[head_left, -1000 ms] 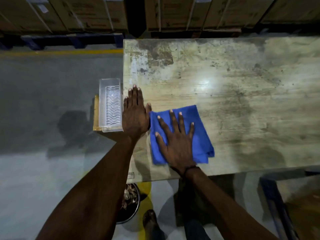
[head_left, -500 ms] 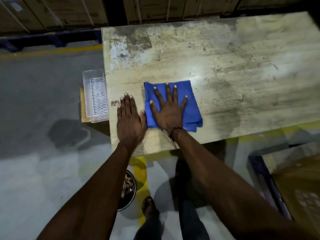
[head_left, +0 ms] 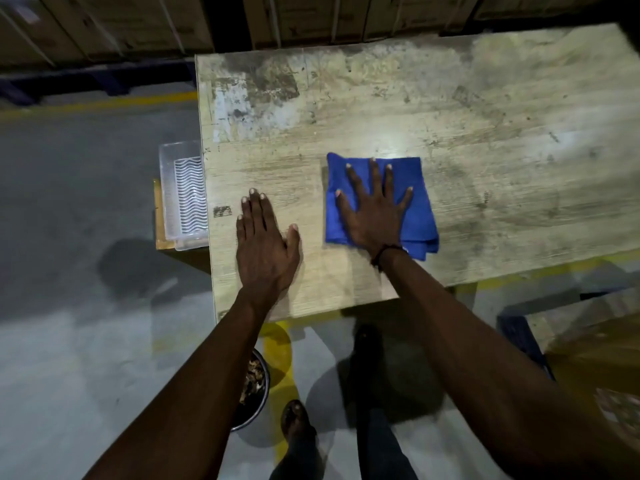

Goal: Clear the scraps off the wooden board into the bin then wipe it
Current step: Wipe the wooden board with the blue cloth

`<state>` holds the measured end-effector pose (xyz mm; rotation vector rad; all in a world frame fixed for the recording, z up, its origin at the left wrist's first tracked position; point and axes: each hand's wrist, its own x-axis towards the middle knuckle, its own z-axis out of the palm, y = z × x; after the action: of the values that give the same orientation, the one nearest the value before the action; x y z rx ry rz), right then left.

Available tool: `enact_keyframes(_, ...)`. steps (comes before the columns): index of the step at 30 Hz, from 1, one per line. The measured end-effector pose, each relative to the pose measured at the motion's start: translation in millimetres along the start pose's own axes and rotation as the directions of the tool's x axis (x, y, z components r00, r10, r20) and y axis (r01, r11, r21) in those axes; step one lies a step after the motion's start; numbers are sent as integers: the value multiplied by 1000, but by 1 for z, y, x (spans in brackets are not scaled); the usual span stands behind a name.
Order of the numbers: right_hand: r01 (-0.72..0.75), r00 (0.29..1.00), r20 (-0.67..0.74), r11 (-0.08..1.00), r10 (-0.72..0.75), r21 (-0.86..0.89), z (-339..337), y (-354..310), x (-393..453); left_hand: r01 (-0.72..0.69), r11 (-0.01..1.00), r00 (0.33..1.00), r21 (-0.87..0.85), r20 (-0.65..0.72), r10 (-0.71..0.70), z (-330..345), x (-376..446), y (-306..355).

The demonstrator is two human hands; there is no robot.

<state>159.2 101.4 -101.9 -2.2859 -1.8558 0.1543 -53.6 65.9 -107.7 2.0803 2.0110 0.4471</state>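
The right hand (head_left: pixel 375 213) lies flat with fingers spread on the folded blue cloth (head_left: pixel 420 216), pressing it onto the wooden board (head_left: pixel 485 133). The left hand (head_left: pixel 265 247) rests flat on bare wood near the board's left edge, fingers straight, holding nothing. A clear plastic tray (head_left: pixel 183 192) sits beside that edge. Below, on grey floor, a dark bin (head_left: pixel 254 393), partly hidden by the left forearm, holds what look like scraps.
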Motion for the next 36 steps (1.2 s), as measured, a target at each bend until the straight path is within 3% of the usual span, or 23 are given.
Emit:
enact_keyframes(3,-8,1000,-5,999,8,37,6,-18,24,14,1000,1000,-10,20,-14,4,36,2)
enact_keyframes(7,270,962,40,963,-269,-25,13,-31,-1,2,1000,999,24,39,-3,11,96,0)
enact_keyframes(9,317,947,55,948,-316,-9,12,-20,5,-2,999,999,32,37,0,12,120,-1)
enact_keyframes(14,141,990,-23,990,-141,8,8,12,99,46,999,999,-7,4,-46,16,172,7)
enact_keyframes(17,43,999,-23,998,-42,39,15,-3,144,39,999,999,-13,12,-39,20,211,14)
enact_keyframes(22,302,953,-9,953,-302,-3,26,-26,176,41,998,998,38,44,-43,20,286,11)
enact_keyframes(24,317,948,-30,948,-317,11,25,-16,204,42,998,999,50,24,-43,21,301,4)
enact_keyframes(31,9,997,77,1000,-11,25,20,-33,307,58,996,998,68,-29,-57,23,303,5)
enact_keyframes(33,67,993,91,996,-71,51,25,-61,312,60,996,998,71,-30,-58,21,303,5)
enact_keyframes(36,266,956,109,961,-274,81,31,-88,314,61,995,998,79,-33,-58,20,302,5)
